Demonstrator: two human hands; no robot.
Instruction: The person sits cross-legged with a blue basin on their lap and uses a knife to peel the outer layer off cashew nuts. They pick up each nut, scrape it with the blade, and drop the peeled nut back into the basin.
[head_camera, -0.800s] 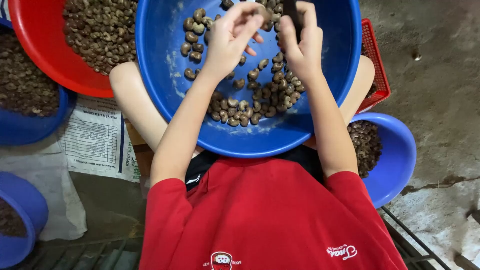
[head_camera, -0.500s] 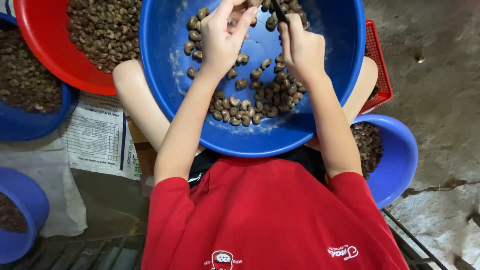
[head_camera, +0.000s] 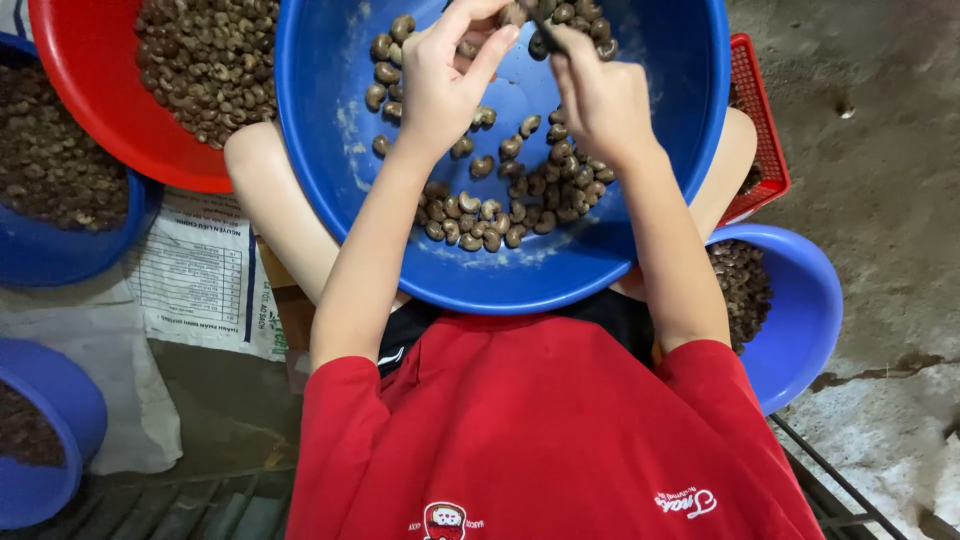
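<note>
Head view: the top edge cuts off the blue basin (head_camera: 330, 180) on the person's lap. Over its brown nuts (head_camera: 500, 215), the left hand (head_camera: 445, 85) pinches one nut; the right hand (head_camera: 600, 95) grips a dark, half-hidden object. Left of the basin: red bowl (head_camera: 90, 110), printed white sack (head_camera: 195, 280).

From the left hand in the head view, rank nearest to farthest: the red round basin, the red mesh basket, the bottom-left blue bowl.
1. Red round basin, just left of the left hand.
2. Red mesh basket, far right.
3. Bottom-left blue bowl, lower-left corner.
</note>
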